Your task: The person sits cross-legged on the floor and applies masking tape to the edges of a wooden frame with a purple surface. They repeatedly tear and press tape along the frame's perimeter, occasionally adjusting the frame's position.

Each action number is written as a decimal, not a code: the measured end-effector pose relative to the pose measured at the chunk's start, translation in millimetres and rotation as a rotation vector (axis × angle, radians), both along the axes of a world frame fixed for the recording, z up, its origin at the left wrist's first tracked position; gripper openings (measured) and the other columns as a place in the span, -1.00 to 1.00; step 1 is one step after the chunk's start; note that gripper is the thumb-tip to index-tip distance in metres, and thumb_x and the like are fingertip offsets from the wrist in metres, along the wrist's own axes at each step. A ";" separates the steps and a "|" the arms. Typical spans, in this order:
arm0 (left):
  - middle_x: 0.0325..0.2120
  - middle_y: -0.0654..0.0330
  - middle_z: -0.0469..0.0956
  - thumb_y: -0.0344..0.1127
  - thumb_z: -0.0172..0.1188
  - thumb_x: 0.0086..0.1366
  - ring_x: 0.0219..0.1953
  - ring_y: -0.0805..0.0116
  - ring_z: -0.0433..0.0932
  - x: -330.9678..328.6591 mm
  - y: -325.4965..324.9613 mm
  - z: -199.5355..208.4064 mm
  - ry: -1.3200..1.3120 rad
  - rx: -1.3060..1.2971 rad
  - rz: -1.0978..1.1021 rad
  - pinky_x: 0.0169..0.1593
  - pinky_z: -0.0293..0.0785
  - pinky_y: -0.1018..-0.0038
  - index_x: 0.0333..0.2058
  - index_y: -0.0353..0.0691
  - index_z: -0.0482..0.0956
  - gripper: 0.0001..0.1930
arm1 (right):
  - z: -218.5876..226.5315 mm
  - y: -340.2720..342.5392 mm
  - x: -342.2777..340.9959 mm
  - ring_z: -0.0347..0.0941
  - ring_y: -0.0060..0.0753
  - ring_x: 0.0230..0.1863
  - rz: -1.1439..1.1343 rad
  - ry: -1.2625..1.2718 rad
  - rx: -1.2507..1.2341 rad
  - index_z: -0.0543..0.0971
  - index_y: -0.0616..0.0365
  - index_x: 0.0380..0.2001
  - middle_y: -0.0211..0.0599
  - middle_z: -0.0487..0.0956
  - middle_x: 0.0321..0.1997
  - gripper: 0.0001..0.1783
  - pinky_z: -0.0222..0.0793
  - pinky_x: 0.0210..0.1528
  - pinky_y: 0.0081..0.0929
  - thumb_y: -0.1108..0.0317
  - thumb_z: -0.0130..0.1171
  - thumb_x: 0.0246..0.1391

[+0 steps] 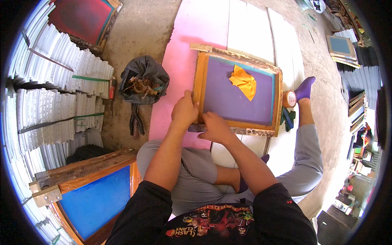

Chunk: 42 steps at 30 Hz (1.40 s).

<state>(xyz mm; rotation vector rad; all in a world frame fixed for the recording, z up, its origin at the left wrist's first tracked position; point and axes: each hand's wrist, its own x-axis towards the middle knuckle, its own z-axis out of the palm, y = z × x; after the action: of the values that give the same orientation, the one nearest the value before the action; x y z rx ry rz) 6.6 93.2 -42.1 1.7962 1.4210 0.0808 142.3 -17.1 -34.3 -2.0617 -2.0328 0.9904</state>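
A wooden screen-printing frame (280, 87) with purple mesh lies flat before me, brown tape along its inner borders. My left hand (185, 109) is closed at the frame's left edge, near the lower corner. Close beside it, my right hand (215, 128) bends its fingers down onto the taped lower-left corner. What the fingertips pinch there is too small to make out. A crumpled orange cloth (244, 82) rests on the mesh, apart from both hands. Against the frame's right side stands a roll of brown tape (289, 99).
Left of the board (196, 28) sits a black bag (143, 79) of scraps, with dark-handled tool (136, 120) below it. Bundled white stacks (53, 110) line the left. A blue-mesh frame (96, 200) leans at lower left; a red-mesh frame (83, 18) lies beyond. My leg (308, 151) stretches along the right.
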 end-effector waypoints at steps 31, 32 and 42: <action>0.01 0.04 0.56 -0.31 0.41 0.03 0.16 -0.03 0.50 46.5 -77.0 -8.4 -0.073 0.347 -0.713 0.18 0.50 0.13 -0.03 -0.19 0.59 -0.54 | -2.5 -70.3 56.9 0.48 0.11 0.24 -0.144 -0.316 0.008 0.54 0.15 0.08 -0.04 0.58 0.14 -0.29 0.49 0.23 -0.02 0.23 0.46 -0.23; 0.00 0.04 0.56 -0.33 0.41 0.03 0.16 -0.03 0.50 42.7 -78.8 -11.2 -0.068 0.368 -0.725 0.19 0.50 0.13 -0.05 -0.19 0.61 -0.56 | -1.7 -69.6 61.2 0.47 0.12 0.25 -0.148 -0.311 0.012 0.53 0.15 0.10 -0.04 0.58 0.14 -0.29 0.49 0.23 -0.03 0.23 0.45 -0.22; -0.02 0.10 0.57 -0.48 0.31 0.03 0.12 0.03 0.52 48.0 -84.3 -12.5 0.108 0.375 -0.766 0.18 0.52 0.17 -0.06 -0.18 0.63 -0.59 | -3.2 -118.3 154.2 0.49 0.07 0.19 -0.211 -0.248 -0.044 0.57 0.18 -0.02 -0.05 0.60 0.03 -0.32 0.45 0.24 -0.11 0.23 0.51 -0.31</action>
<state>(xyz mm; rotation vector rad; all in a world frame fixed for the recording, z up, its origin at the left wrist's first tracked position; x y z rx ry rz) 54.6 8.8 -54.6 2.5777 0.7280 -0.1616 296.5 -135.4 -37.4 -2.4694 -1.8548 0.7845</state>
